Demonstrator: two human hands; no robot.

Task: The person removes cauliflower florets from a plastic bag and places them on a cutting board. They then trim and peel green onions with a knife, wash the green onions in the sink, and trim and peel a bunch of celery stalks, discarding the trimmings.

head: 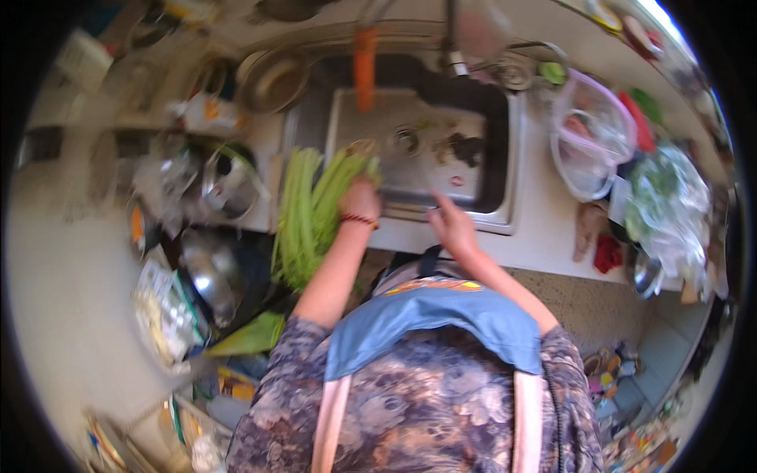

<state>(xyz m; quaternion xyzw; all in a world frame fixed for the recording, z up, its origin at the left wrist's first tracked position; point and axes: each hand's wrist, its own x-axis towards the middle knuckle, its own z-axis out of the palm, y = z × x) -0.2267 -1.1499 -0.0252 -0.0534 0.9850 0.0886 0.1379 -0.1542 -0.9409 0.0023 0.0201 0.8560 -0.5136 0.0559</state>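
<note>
Long green leafy stalks, apparently celery [304, 219], lie over the left front rim of a stainless steel sink [414, 171]. My left hand [361, 202], with a red braided cord at the wrist, is closed around the root end of part of the bunch. Beside the sink's front edge, my right hand [455, 227] has its fingers bent around what looks like a small knife; the blade is too blurred to make out surely. Dark scraps [464, 149] and other bits lie in the sink near the drain [406, 141].
An orange faucet part [365, 68] hangs over the sink. Behind its left corner stands a metal bowl [275, 83]. A pink-rimmed basket [559, 142] and a plastic bag of greens [662, 201] are at the right. Left are a steel pot [230, 189] and several bags.
</note>
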